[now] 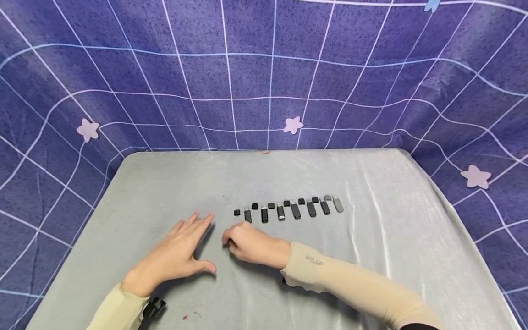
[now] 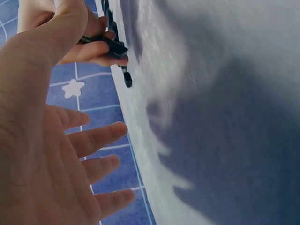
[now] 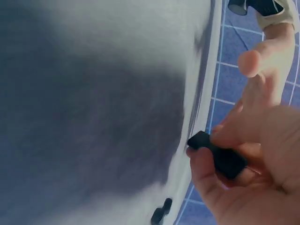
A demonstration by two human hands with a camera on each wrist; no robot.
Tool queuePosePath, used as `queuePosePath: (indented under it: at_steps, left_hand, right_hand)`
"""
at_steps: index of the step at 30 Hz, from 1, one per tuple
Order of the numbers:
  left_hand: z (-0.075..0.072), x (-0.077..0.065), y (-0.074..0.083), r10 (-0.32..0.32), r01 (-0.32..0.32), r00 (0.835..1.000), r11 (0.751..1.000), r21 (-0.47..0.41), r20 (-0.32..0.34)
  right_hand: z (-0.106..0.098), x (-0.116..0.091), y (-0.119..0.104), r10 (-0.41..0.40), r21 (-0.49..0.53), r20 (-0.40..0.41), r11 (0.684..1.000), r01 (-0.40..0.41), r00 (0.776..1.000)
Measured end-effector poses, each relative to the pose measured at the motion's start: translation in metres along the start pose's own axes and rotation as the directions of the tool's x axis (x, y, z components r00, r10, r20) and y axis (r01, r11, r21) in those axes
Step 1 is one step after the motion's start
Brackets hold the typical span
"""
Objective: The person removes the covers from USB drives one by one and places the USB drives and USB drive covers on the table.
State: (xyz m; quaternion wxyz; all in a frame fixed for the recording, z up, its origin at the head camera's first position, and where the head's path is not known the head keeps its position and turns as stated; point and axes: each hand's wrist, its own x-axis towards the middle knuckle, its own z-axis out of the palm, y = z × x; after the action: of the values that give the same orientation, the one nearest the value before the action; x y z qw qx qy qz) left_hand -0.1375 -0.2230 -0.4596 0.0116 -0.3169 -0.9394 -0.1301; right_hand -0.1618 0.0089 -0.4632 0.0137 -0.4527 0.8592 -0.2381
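In the head view a row of USB sticks lies on the grey cloth, most of them dark and the rightmost lighter grey. Small caps lie beside their upper ends. Just in front of the row's left end, my right hand pinches a black USB stick between thumb and fingers. From above, that stick is mostly hidden by the hand. To its left, my left hand hovers over the cloth with fingers extended and thumb apart, holding nothing. Its spread fingers also show in the left wrist view.
The table is covered with wrinkled grey cloth. Behind and at both sides hangs a purple curtain with grid lines and stars. A black device sits at the left wrist.
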Motion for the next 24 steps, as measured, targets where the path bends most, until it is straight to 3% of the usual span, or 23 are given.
queuePosePath:
  at_steps: [8,15,20,24]
  left_hand:
    - [0.0,0.013,0.02,0.024,-0.024,1.0,1.0,0.001,0.013]
    - [0.004,0.028,0.045,0.094,-0.094,0.995,0.996,0.002,-0.016]
    - [0.004,0.038,0.063,0.159,-0.159,0.985,0.987,0.006,-0.069]
    - [0.003,0.044,0.076,0.219,-0.221,0.967,0.975,0.0,-0.127]
  right_hand:
    - [-0.021,-0.033,0.014,0.054,0.186,-0.043,0.981,-0.045,0.998]
    - [-0.043,-0.065,0.018,0.075,0.342,-0.102,0.939,-0.036,0.992]
    - [-0.054,-0.086,0.016,0.101,0.363,-0.132,0.931,-0.047,0.986]
    - [-0.06,-0.1,0.014,0.108,0.351,-0.176,0.936,-0.04,0.978]
